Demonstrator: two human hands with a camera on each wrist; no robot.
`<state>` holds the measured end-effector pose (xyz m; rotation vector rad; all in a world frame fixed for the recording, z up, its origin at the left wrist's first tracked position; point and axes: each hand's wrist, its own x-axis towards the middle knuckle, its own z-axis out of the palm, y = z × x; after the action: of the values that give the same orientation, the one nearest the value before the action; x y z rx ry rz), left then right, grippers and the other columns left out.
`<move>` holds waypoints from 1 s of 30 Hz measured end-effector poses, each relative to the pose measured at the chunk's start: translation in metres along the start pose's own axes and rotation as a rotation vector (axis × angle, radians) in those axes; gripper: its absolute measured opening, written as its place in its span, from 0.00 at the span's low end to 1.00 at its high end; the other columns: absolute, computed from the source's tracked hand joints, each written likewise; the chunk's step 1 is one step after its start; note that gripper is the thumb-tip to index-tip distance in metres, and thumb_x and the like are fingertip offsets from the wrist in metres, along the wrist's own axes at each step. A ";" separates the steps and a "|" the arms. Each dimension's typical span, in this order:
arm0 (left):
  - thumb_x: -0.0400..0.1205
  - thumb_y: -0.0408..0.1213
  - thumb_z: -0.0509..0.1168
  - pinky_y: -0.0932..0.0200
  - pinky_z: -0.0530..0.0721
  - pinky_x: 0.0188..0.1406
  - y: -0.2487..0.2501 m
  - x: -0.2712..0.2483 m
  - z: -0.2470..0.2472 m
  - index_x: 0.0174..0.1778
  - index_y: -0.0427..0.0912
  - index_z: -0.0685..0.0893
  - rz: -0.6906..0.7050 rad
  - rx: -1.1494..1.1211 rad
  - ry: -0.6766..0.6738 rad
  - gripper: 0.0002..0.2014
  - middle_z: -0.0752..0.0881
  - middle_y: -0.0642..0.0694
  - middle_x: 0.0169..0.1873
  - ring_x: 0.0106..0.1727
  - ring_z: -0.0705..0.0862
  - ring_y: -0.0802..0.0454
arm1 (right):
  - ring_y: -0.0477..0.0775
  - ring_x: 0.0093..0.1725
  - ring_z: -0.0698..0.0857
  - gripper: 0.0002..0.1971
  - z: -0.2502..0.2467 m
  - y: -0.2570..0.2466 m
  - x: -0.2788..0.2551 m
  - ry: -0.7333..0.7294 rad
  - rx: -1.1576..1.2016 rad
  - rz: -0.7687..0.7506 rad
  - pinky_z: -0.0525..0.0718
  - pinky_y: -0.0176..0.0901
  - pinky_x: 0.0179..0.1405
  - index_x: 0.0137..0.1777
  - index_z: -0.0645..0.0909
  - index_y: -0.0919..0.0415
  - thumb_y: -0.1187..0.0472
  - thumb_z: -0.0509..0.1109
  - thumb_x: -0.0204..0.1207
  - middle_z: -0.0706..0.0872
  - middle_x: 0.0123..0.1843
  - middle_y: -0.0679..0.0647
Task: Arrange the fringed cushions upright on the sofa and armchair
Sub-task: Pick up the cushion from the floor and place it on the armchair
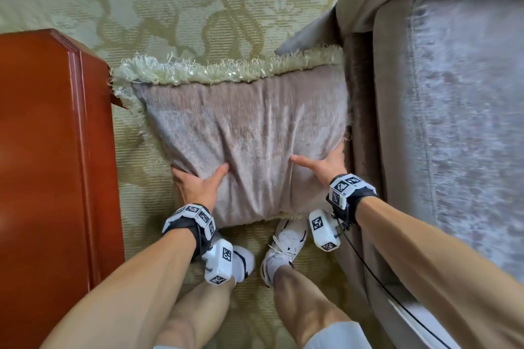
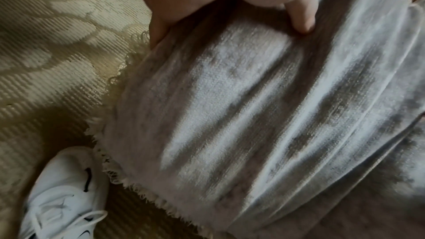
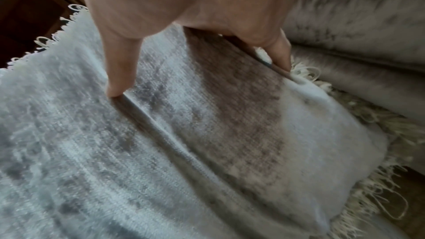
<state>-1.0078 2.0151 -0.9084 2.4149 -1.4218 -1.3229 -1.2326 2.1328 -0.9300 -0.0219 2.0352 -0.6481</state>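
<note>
One fringed cushion [image 1: 243, 133] is observed held over the patterned carpet [image 1: 175, 3], in the gap between a red-brown wooden cabinet [image 1: 48, 150] on the left and the sofa [image 1: 459, 110] on the right; whether its far fringe touches the carpet cannot be told. The cushion's face is turned up toward the head camera, with its fringed top edge [image 1: 226, 71] pointing away from the person and its near edge over the white shoes [image 1: 286, 246]. It is gripped at both near corners: the left hand [image 1: 195, 187] is clamped on the near-left corner, thumb on the face and fingers underneath, and the right hand [image 1: 326, 164] is likewise clamped on the near-right corner, thumb across the velvet and fingers tucked at the side fringe. In the wrist views folds are seen running from each thumb [image 2: 301, 19] along the fabric. The right hand is judged the nearer to the sofa, whose seat lies directly to the right of the cushion, its right edge just beside the sofa front. The coming move is judged to call for a lift and swing rightward, with the fringed top edge raised to stand the cushion upright.
</note>
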 end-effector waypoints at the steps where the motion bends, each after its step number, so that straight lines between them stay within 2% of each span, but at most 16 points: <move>1: 0.68 0.57 0.79 0.42 0.52 0.83 -0.002 -0.002 -0.003 0.85 0.36 0.38 -0.005 0.000 0.000 0.65 0.50 0.34 0.85 0.85 0.51 0.38 | 0.60 0.83 0.60 0.83 -0.001 -0.001 -0.003 0.005 0.001 -0.006 0.61 0.62 0.82 0.85 0.42 0.56 0.27 0.82 0.30 0.57 0.85 0.60; 5: 0.68 0.57 0.79 0.45 0.51 0.83 -0.002 -0.010 -0.014 0.85 0.37 0.37 0.003 -0.026 -0.014 0.65 0.50 0.34 0.85 0.85 0.51 0.39 | 0.61 0.83 0.60 0.73 -0.006 -0.004 -0.016 0.033 0.014 -0.040 0.61 0.61 0.82 0.85 0.42 0.56 0.37 0.87 0.47 0.56 0.85 0.60; 8: 0.69 0.58 0.78 0.46 0.50 0.82 0.012 -0.010 -0.028 0.85 0.37 0.38 0.031 -0.034 -0.011 0.65 0.49 0.34 0.85 0.86 0.50 0.39 | 0.61 0.82 0.62 0.73 -0.008 -0.015 -0.026 0.059 0.033 -0.079 0.62 0.63 0.81 0.85 0.45 0.56 0.36 0.87 0.46 0.57 0.84 0.60; 12: 0.70 0.55 0.78 0.47 0.49 0.82 0.044 -0.021 -0.051 0.85 0.37 0.38 0.082 -0.050 -0.002 0.63 0.48 0.34 0.85 0.86 0.48 0.40 | 0.61 0.81 0.64 0.79 -0.012 -0.035 -0.044 0.089 0.050 -0.059 0.65 0.65 0.79 0.85 0.47 0.53 0.25 0.82 0.33 0.60 0.84 0.59; 13: 0.70 0.54 0.79 0.47 0.49 0.82 0.053 -0.026 -0.057 0.85 0.36 0.38 0.090 -0.056 0.001 0.63 0.48 0.34 0.85 0.86 0.48 0.40 | 0.62 0.81 0.65 0.80 -0.015 -0.041 -0.050 0.091 0.054 -0.060 0.65 0.65 0.79 0.85 0.47 0.53 0.25 0.82 0.33 0.60 0.84 0.60; 14: 0.70 0.54 0.79 0.46 0.49 0.82 0.061 -0.030 -0.062 0.85 0.36 0.38 0.096 -0.062 -0.001 0.63 0.48 0.34 0.85 0.86 0.48 0.40 | 0.62 0.81 0.64 0.79 -0.019 -0.050 -0.056 0.094 0.056 -0.065 0.65 0.65 0.79 0.85 0.46 0.54 0.26 0.83 0.35 0.60 0.84 0.61; 17: 0.68 0.56 0.80 0.45 0.51 0.83 0.089 -0.042 -0.078 0.85 0.35 0.39 0.134 -0.103 0.019 0.65 0.50 0.31 0.84 0.85 0.50 0.38 | 0.63 0.83 0.58 0.72 -0.038 -0.078 -0.074 0.098 0.033 -0.071 0.59 0.60 0.82 0.86 0.40 0.60 0.37 0.86 0.52 0.54 0.85 0.64; 18: 0.67 0.58 0.80 0.45 0.51 0.84 0.100 -0.049 -0.083 0.85 0.35 0.39 0.144 -0.116 0.016 0.66 0.51 0.30 0.84 0.85 0.50 0.38 | 0.63 0.84 0.55 0.71 -0.046 -0.089 -0.081 0.100 0.018 -0.071 0.57 0.59 0.83 0.85 0.38 0.61 0.38 0.85 0.55 0.52 0.85 0.66; 24: 0.59 0.68 0.76 0.42 0.50 0.84 0.172 -0.115 -0.105 0.85 0.39 0.36 0.151 -0.151 -0.019 0.72 0.49 0.33 0.85 0.86 0.49 0.40 | 0.67 0.85 0.52 0.74 -0.117 -0.145 -0.141 0.126 -0.040 -0.109 0.55 0.64 0.82 0.85 0.34 0.62 0.34 0.83 0.53 0.48 0.86 0.69; 27: 0.64 0.64 0.78 0.44 0.51 0.83 0.209 -0.157 -0.110 0.85 0.39 0.35 0.207 -0.167 -0.051 0.70 0.50 0.34 0.85 0.85 0.52 0.39 | 0.67 0.85 0.48 0.74 -0.162 -0.163 -0.174 0.165 -0.026 -0.091 0.52 0.66 0.81 0.85 0.32 0.61 0.34 0.83 0.54 0.43 0.86 0.68; 30: 0.73 0.51 0.78 0.45 0.54 0.81 0.244 -0.207 -0.109 0.84 0.39 0.33 0.254 -0.187 -0.146 0.62 0.52 0.34 0.85 0.84 0.57 0.38 | 0.67 0.85 0.48 0.74 -0.208 -0.172 -0.205 0.243 0.017 -0.056 0.52 0.66 0.81 0.85 0.32 0.60 0.34 0.82 0.55 0.44 0.86 0.67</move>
<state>-1.1471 1.9867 -0.6019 1.9829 -1.5012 -1.5163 -1.3327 2.1317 -0.6064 0.0109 2.2690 -0.7323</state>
